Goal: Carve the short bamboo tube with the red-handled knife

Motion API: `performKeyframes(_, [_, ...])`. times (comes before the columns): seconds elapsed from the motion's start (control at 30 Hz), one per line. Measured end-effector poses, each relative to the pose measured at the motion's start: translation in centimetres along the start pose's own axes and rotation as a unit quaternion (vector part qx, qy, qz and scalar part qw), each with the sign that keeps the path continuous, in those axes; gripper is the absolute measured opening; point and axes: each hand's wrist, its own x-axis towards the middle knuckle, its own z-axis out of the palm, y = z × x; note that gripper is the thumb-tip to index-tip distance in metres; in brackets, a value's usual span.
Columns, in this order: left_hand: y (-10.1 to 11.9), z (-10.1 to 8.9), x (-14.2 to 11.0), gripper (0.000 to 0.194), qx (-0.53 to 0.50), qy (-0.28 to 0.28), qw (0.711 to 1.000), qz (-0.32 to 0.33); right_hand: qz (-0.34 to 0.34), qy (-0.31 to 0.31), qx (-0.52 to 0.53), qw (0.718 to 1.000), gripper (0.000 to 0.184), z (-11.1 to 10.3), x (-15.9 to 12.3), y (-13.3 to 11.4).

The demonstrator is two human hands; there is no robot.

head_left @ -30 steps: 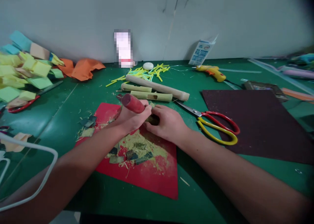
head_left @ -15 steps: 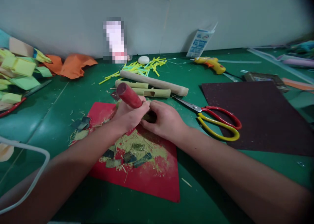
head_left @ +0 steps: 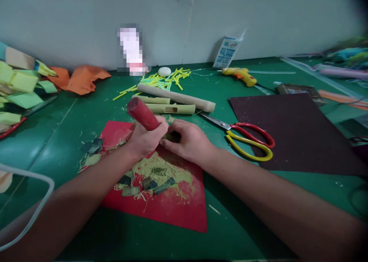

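Observation:
My left hand (head_left: 143, 139) is closed round the red handle of a tool (head_left: 140, 112), which sticks up and to the left. My right hand (head_left: 188, 141) presses down on a short dark piece of bamboo (head_left: 171, 137), fingers curled over it; the tool's working end is hidden between the hands. Both hands sit at the far edge of a red mat (head_left: 175, 204) strewn with pale shavings and dark bark chips (head_left: 156, 176).
Three bamboo sticks (head_left: 175, 99) lie just beyond the hands, with cut yellow and green straws (head_left: 161, 80) behind. Red and yellow scissors (head_left: 247, 139) lie right, beside a dark sheet (head_left: 293, 128). A glue gun (head_left: 240, 75), folded coloured paper (head_left: 20, 89) and orange paper (head_left: 77, 80) ring the green table.
The view has drifted slightly, so everything sits a little further left and up. The hands keep the same grip on the tool and the bamboo piece.

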Motion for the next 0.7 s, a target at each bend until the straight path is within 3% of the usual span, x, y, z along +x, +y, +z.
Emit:
performKeyframes(0.17, [0.0,0.1,0.1,0.024,0.016,0.047,0.999,0.003,0.009,-0.013,-0.103,0.995,0.026,-0.6,-0.4,-0.8])
performKeyframes(0.47, [0.4,0.1,0.0,0.026,0.063,0.008,0.998,-0.021,0.006,-0.060,-0.124,0.991,0.025,-1.5,-0.2,-1.0])
performKeyframes(0.7, [0.6,0.0,0.1,0.029,0.076,-0.008,0.997,-0.003,0.003,-0.069,-0.129,0.989,0.024,-1.5,-0.3,-1.1])
